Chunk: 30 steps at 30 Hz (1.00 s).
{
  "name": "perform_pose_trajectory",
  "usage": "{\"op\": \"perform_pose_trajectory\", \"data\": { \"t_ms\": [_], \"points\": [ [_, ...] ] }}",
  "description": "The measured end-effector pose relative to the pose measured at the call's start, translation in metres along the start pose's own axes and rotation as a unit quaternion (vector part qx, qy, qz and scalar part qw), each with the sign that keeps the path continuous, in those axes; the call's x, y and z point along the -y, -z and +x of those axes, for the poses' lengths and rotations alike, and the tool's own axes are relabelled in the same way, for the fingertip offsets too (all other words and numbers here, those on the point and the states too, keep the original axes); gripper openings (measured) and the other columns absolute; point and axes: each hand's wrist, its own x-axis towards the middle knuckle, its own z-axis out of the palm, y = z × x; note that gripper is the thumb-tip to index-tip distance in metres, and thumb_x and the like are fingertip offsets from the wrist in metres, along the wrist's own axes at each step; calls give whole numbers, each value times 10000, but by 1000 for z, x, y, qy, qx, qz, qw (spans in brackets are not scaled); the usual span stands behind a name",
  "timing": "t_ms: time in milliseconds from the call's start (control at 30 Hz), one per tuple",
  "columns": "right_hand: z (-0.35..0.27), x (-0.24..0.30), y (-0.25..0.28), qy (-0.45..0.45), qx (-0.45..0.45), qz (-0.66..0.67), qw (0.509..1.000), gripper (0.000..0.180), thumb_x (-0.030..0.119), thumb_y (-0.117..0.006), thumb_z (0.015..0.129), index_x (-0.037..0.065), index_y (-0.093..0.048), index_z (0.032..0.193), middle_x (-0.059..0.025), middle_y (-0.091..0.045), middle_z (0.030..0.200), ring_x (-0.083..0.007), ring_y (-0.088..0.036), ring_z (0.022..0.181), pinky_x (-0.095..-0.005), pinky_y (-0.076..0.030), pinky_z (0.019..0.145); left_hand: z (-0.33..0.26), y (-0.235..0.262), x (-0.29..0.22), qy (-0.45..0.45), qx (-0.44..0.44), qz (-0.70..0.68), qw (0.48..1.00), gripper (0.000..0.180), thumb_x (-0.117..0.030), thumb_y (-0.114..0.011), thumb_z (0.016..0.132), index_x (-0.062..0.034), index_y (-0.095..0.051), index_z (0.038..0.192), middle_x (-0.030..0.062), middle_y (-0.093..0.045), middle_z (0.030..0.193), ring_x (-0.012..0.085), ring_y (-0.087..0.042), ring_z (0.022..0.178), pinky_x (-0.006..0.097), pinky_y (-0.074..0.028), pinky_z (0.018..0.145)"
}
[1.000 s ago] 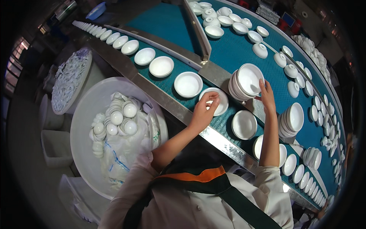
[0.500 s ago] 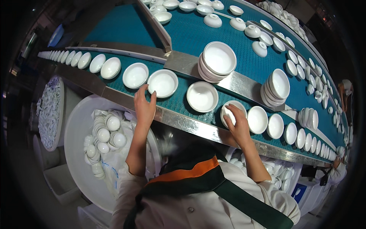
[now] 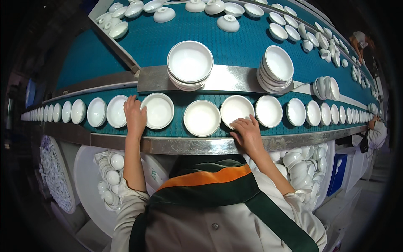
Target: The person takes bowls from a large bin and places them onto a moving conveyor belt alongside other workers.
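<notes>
Head view: white bowls (image 3: 202, 118) in row on blue-green belt (image 3: 180, 131). Left hand (image 3: 135, 116) loosely open between two neighbouring bowls, thumb near rim. Right hand (image 3: 247, 132) unclenched, fingertips at near rim of another bowl (image 3: 236, 107). Judged: light, rigid, slick, chip-prone; best hold outer walls, opposite sides, just below rim.

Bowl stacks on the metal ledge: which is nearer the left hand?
The left stack, closer to the left hand; the other stack stands near the metal ledge's right end.
</notes>
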Motion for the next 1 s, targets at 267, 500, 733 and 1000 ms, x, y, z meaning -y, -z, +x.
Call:
{"op": "perform_pose_trajectory", "data": {
  "t_ms": [267,500,733,1000],
  "points": [
    [11,7,-20,26,-43,68,996,271,98,-661,775,61,-633,1042,-104,-641,987,-272,-585,958,-408,-402,946,-9,6,-113,-158,105,-81,979,496,-229,-724,737,31,-535,1114,193,-596,1046,345,-501,1110,504,-250,1072],
    [-17,-27,18,-61,-121,73,988,391,156,-681,776,51,-576,1137,-134,-612,1072,-310,-556,1023,-442,-391,958,0,-23,-76,-51,76,-38,995,240,-37,-592,783,30,-564,1012,215,-592,776,370,-560,796,489,-327,1025],
    [-21,-45,4,25,-62,112,991,254,96,-647,791,45,-617,1039,-115,-634,1004,-268,-579,983,-432,-379,984,-3,-28,-149,-167,42,-95,980,391,-176,-713,745,13,-559,1051,185,-591,946,334,-546,956,494,-306,1033],
    [-47,-84,29,-92,-141,49,984,334,128,-682,766,22,-595,1070,-137,-630,1014,-312,-577,977,-458,-395,947,-2,-39,-133,-84,29,-18,996,376,-57,-623,750,29,-535,1105,210,-575,946,366,-528,962,507,-320,1019]
  ]
}}
